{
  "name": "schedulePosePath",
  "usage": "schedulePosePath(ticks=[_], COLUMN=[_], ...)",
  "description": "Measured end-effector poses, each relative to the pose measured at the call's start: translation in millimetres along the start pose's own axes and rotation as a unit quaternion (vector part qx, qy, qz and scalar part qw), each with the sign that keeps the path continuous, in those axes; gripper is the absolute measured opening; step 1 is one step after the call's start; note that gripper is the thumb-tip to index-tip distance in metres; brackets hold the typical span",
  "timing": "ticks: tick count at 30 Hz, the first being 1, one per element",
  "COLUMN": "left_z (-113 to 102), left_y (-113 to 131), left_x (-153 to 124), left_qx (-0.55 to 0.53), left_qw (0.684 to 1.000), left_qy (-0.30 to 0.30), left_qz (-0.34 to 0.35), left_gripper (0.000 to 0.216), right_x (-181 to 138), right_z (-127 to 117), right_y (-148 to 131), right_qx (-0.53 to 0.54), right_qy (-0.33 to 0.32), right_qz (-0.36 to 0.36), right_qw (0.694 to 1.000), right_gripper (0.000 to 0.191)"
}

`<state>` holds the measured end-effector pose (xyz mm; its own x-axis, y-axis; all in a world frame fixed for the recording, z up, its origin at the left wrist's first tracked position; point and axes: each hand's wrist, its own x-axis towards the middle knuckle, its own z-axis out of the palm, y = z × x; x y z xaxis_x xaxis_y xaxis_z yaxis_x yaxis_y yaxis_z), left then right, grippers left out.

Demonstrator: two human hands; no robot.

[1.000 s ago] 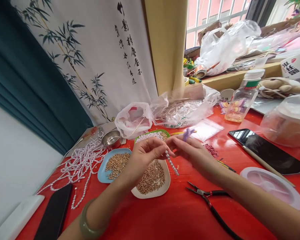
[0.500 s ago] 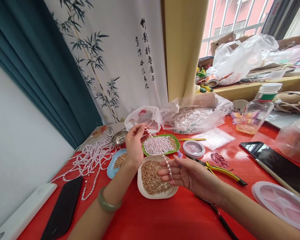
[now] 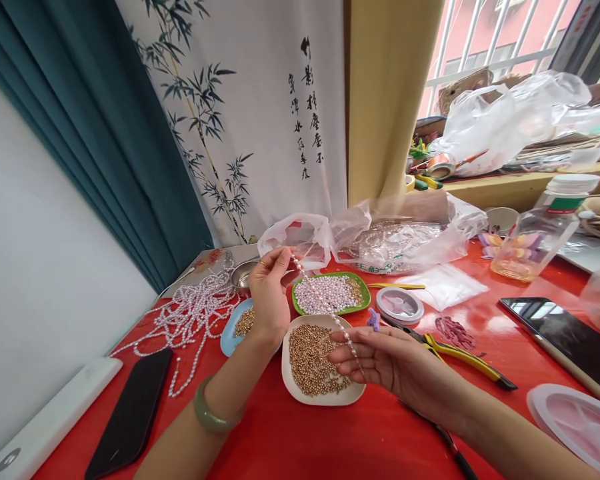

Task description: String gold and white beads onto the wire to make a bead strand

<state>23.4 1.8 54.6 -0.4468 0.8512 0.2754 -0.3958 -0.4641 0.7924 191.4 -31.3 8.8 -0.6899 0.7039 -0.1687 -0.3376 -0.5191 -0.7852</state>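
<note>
A short strand of white pearl beads point(image 3: 327, 303) slants down between my two hands. My left hand point(image 3: 270, 287), with a green bangle on its wrist, pinches the strand's upper end. My right hand point(image 3: 385, 357) is palm up with its fingers stretched out, and the lower part of the strand lies against them. Below is a cream dish point(image 3: 325, 398) of small gold beads point(image 3: 313, 363). Behind it stands a green tray point(image 3: 367, 297) of white beads with some gold ones. A blue dish point(image 3: 229, 340) of gold beads is partly hidden by my left hand.
Long pearl strands point(image 3: 200, 310) are heaped at the left beside a metal bowl point(image 3: 241, 277). Yellow-handled pliers point(image 3: 473, 363), a round clear case point(image 3: 399, 305) and a phone point(image 3: 555, 340) lie to the right. Plastic bags point(image 3: 405, 243) and a bottle point(image 3: 540, 233) stand behind.
The view has turned slightly left, so the table's things sit further right. My hands keep much the same hold on the strand, with the right hand slightly farther from the left.
</note>
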Motion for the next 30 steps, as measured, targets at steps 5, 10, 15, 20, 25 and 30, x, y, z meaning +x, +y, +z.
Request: schedulePosePath(ticks=[5, 10, 15, 20, 25, 30], left_z=[2.3, 1.5, -0.5, -0.8, -1.2, -0.5], left_y=[3.2, 8.3, 13.2, 14.7, 13.9, 15.7], left_x=[-1.6, -2.7, -1.1, 0.0, 1.5, 3.4], left_qx=[-0.012, -0.038, -0.071, -0.118, -0.162, -0.214], left_qw=[1.0, 0.998, 0.987, 0.973, 0.96, 0.942], left_qy=[0.004, -0.013, -0.025, -0.016, 0.018, 0.025], left_qz=[-0.01, -0.052, -0.139, -0.198, -0.23, -0.257], left_gripper=[0.004, 0.005, 0.008, 0.016, 0.019, 0.025], right_x=[1.5, 1.1, 3.6, 5.4, 3.4, 3.0], right_z=[0.8, 2.3, 0.7, 0.3, 2.2, 5.3], right_y=[0.7, 1.4, 4.8, 8.7, 9.0, 10.2], right_qx=[-0.006, -0.013, -0.002, -0.004, -0.022, -0.021], right_qy=[-0.002, -0.006, -0.018, -0.014, 0.003, 0.006], right_qz=[-0.003, -0.001, 0.007, 0.019, 0.037, 0.031], right_qw=[1.0, 1.0, 1.0, 1.0, 0.999, 0.999], right_gripper=[0.023, 0.023, 0.023, 0.022, 0.02, 0.018])
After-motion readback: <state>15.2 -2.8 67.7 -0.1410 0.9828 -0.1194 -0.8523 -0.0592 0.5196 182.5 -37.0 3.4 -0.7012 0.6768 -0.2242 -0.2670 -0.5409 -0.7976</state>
